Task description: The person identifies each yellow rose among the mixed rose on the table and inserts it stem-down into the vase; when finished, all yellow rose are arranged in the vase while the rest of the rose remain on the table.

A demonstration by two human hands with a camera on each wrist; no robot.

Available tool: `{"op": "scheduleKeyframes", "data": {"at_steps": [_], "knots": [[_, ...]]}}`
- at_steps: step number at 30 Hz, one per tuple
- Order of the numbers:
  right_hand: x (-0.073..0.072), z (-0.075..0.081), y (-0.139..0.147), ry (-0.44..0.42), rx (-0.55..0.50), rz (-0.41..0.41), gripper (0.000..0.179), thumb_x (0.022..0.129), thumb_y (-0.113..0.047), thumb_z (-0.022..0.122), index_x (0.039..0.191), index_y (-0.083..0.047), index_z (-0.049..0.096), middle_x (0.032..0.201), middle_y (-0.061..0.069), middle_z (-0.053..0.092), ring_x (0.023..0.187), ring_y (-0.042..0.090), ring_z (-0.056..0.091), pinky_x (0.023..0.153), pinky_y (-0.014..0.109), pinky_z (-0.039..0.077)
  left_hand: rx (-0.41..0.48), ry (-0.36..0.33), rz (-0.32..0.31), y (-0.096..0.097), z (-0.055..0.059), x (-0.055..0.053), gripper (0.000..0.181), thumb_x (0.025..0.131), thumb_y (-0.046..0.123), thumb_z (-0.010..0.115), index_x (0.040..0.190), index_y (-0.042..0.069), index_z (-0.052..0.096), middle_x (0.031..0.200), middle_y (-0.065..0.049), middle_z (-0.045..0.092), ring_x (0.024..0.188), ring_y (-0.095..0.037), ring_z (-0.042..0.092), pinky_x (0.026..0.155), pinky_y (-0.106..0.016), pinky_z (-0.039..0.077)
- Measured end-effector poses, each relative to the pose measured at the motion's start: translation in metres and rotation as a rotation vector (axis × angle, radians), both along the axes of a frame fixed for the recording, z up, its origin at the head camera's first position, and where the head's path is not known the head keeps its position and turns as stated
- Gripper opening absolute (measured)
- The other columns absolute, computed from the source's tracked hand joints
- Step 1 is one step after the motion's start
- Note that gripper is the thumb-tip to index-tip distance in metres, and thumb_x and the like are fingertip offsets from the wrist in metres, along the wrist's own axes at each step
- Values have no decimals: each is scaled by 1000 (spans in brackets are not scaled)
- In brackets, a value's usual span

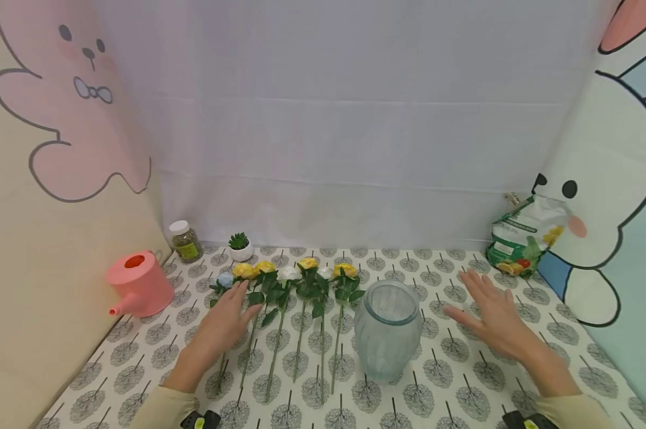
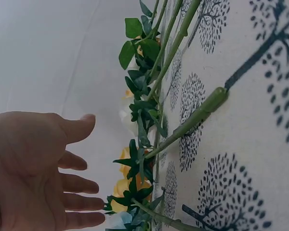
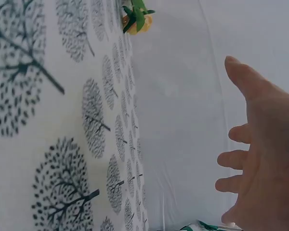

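Note:
Several artificial roses lie side by side on the patterned tablecloth, blooms toward the back wall: a blue rose, yellow roses and white roses, with green stems pointing toward me. My left hand is held over the leftmost stems, fingers straight and thumb spread, holding nothing. To the right of the flowers stands an upright clear bluish glass vase. My right hand hovers right of the vase, apart from it, its palm bare and fingers extended in the right wrist view.
A pink watering can stands at the left edge. Behind it are a white-lidded jar and a small potted succulent. A green and white bag leans in the back right corner. Fabric walls enclose the table.

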State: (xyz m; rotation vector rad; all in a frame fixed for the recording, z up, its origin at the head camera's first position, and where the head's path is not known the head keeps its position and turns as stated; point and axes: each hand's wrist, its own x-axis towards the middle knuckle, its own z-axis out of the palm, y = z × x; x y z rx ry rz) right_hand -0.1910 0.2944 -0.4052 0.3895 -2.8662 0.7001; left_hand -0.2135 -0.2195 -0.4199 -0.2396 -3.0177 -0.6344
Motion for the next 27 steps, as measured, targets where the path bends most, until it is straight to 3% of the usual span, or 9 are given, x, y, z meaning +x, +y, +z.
{"op": "scheduleKeyframes", "data": {"at_steps": [3, 7, 12, 14, 16, 21, 24, 27], "knots": [[4, 8, -6, 17, -65, 61, 80, 100, -42, 60, 161, -10, 19, 162, 26, 15, 147, 51, 8, 108, 75, -11, 50, 0, 5, 0, 2, 1, 73, 105, 40, 52, 157, -1, 21, 159, -28, 22, 137, -52, 34, 105, -67, 35], [11, 20, -14, 18, -138, 144, 75, 101, -33, 60, 161, -17, 19, 162, 23, 18, 146, 51, 13, 111, 72, -8, 71, 8, 3, -1, 3, 0, 73, 104, 40, 53, 156, -2, 24, 157, -28, 27, 136, -52, 36, 105, -66, 36], [21, 33, -24, 3, -206, 224, 74, 102, -26, 60, 161, -28, 17, 163, 19, 20, 144, 51, 20, 110, 76, 10, 102, -2, 27, 0, 5, 1, 70, 104, 40, 54, 155, -1, 29, 150, -29, 41, 131, -52, 43, 103, -67, 38], [25, 37, -30, 9, -224, 244, 73, 102, -23, 60, 161, -32, 17, 163, 16, 23, 143, 51, 24, 105, 78, 20, 108, -12, 34, 1, 6, 1, 68, 104, 38, 55, 154, -1, 31, 138, -30, 53, 121, -51, 53, 98, -65, 44], [30, 40, -35, 6, -248, 273, 72, 102, -18, 58, 161, -32, 18, 162, 15, 25, 141, 50, 28, 99, 78, 28, 108, -18, 37, 2, 7, 2, 67, 104, 36, 56, 154, -2, 33, 133, -31, 56, 114, -49, 58, 93, -62, 48], [38, 45, -51, -36, -332, 327, 71, 103, -14, 57, 160, -33, 20, 163, 10, 26, 142, 48, 28, 97, 77, 32, 100, -30, 32, 1, 6, 4, 64, 103, 31, 59, 151, -4, 37, 124, -30, 62, 94, -41, 67, 77, -52, 54], [39, 46, -57, -33, -364, 335, 73, 101, -13, 60, 160, -33, 22, 163, 7, 25, 146, 41, 25, 102, 77, 28, 101, -20, 31, -2, 4, 1, 61, 102, 28, 60, 149, -5, 39, 91, -22, 68, 65, -28, 64, 63, -44, 52], [37, 46, -62, -21, -410, 353, 75, 98, -9, 63, 159, -30, 25, 163, 4, 26, 147, 23, 25, 116, 50, 29, 106, 3, 35, -8, 4, -4, 59, 101, 24, 62, 148, -6, 41, 89, -23, 68, 58, -26, 60, 60, -40, 48]]}}
